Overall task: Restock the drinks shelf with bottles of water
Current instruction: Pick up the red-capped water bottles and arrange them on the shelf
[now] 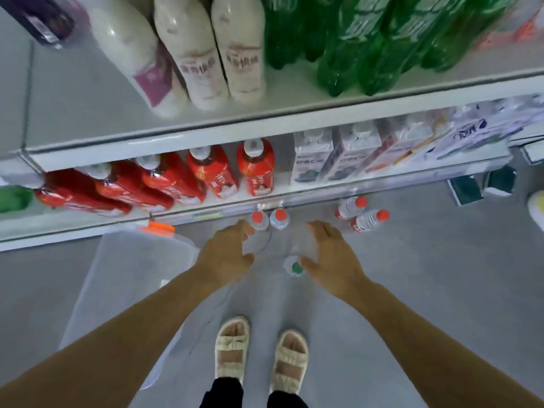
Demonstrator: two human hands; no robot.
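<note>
Seen from above, several water bottles stand on the grey floor in front of the shelf: two with red caps [269, 219] side by side near the shelf edge, two more red-capped bottles [365, 214] to the right, and one green-capped bottle [294, 266] between my hands. My left hand [226, 254] reaches down with fingers spread and relaxed, holding nothing, just left of the first pair. My right hand [329, 254] is also spread, its thumb next to the green-capped bottle; contact is unclear.
A clear plastic bin with an orange latch [132, 260] sits on the floor at left. The lower shelf [206, 214] holds red-labelled bottles and clear water packs; the upper shelf holds white and green bottles. My sandalled feet [262, 351] stand below.
</note>
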